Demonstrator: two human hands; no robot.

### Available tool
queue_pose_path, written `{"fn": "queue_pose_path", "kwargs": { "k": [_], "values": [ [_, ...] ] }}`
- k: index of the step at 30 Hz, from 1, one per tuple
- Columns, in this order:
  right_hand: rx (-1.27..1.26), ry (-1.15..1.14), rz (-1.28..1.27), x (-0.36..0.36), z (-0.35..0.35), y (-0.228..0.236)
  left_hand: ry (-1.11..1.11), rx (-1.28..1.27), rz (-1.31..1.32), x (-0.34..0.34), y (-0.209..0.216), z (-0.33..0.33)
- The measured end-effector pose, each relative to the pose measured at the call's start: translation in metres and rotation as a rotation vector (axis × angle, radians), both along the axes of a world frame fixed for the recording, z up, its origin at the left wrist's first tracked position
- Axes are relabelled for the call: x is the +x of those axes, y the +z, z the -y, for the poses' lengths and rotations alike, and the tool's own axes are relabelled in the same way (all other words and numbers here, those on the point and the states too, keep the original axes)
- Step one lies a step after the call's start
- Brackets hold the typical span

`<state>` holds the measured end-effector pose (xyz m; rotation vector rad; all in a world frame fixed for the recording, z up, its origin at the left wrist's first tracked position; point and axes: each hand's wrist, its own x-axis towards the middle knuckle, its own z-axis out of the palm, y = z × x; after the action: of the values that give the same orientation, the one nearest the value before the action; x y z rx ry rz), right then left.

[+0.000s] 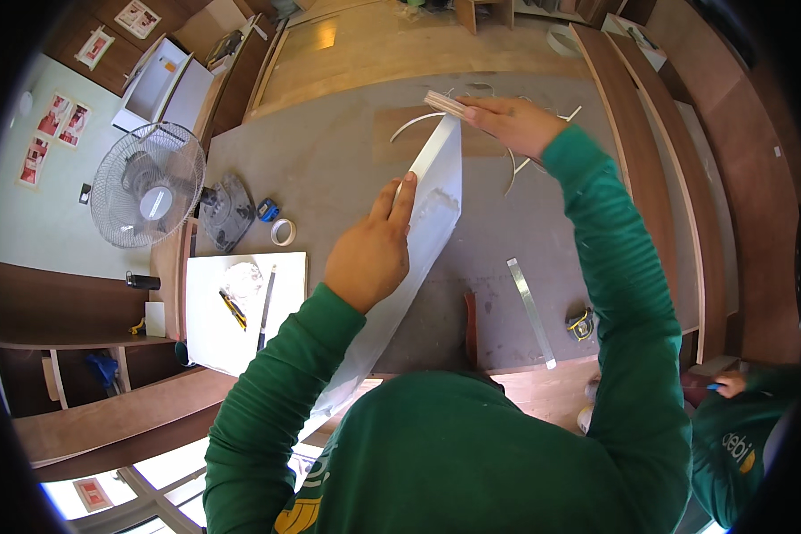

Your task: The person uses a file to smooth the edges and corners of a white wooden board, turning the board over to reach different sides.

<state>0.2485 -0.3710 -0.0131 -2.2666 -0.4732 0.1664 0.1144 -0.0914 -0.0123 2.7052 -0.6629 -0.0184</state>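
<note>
A long, flat white panel with a smooth face is standing tilted on its long edge over the grey-brown worktable, running from the near lower left toward the far middle. The left hand is lying over its narrow upper edge, fingers reaching forward along it; the thumb is hiding, so I cannot tell whether the hand is truly gripping or only steadying. The right hand is closing its fingers round a small, layered pale-wood block, which is meeting the panel's far upper corner.

The panel is looking stiff and, I judge, fairly heavy for its length; its smooth face is probably being slippery under dusty fingers, and its corners and thin edges are likely being the fragile parts. Holding it by the long upper edge, around the middle, is seeming the sound choice, with fingers staying clear of the corner. The block is looking light and rigid, best being pinched by its sides.

The panel is passing beneath and to the right of the left hand, while its far end is sitting just left of the right hand, below the block
</note>
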Motion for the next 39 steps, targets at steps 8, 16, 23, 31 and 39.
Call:
{"fn": "queue_pose_path", "kwargs": {
  "k": [8, 16, 23, 31, 39],
  "values": [
    [0.394, -0.277, -0.398, 0.018, 0.004, -0.014, 0.01, 0.004, -0.006, -0.006, 0.003, 0.005],
    [0.428, -0.385, -0.089, -0.002, -0.022, -0.041, -0.033, 0.089, 0.119, -0.008, -0.003, 0.007],
    [0.475, -0.6, 0.042, -0.017, -0.031, -0.078, 0.062, -0.106, 0.06, -0.007, -0.016, 0.003],
    [0.117, -0.744, -0.33, -0.178, -0.001, -0.304, 0.125, -0.275, -0.008, 0.0, -0.009, -0.004],
    [-0.55, -0.506, -0.474, -0.327, -0.007, -0.354, 0.141, -0.336, -0.028, 0.001, -0.015, -0.01]
  ]
}}
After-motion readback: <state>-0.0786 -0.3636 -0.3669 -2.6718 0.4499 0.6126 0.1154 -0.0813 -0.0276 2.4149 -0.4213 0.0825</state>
